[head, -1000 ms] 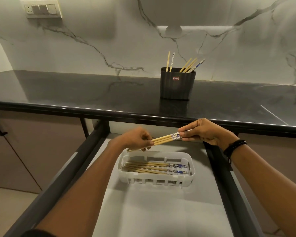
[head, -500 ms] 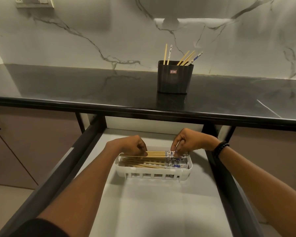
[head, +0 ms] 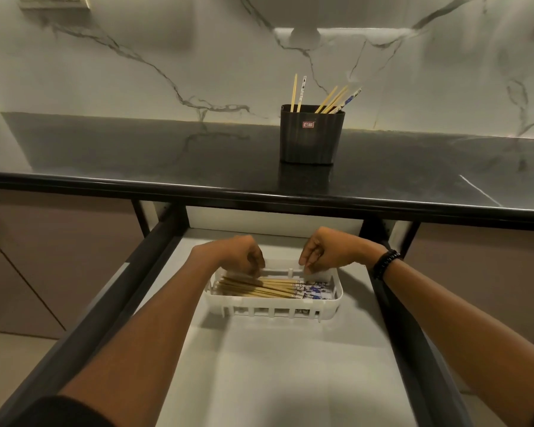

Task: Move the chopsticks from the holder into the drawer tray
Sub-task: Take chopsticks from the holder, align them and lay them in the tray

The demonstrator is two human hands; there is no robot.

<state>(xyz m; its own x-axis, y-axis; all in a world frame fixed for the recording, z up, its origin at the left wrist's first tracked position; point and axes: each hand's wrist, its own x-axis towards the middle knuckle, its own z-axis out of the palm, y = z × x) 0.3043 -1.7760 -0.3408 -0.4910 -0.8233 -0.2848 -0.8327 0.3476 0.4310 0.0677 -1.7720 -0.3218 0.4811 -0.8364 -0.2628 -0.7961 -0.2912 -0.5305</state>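
The held chopsticks (head: 272, 286) now lie in the tray (head: 275, 306); both hands (fingers curled) have let go.

Both forearms reach forward; left hand (head: 242, 255) and right hand (head: 327, 251) loosely curled, knuckles up.

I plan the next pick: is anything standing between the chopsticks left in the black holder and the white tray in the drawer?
Nothing visible does. The holder stands alone on the counter, the drawer is pulled out, and the tray is uncovered; only both hands hover above it.

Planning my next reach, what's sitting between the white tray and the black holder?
In the head view, the countertop's black front edge and bare counter separate the tray from the holder; nothing loose lies there.
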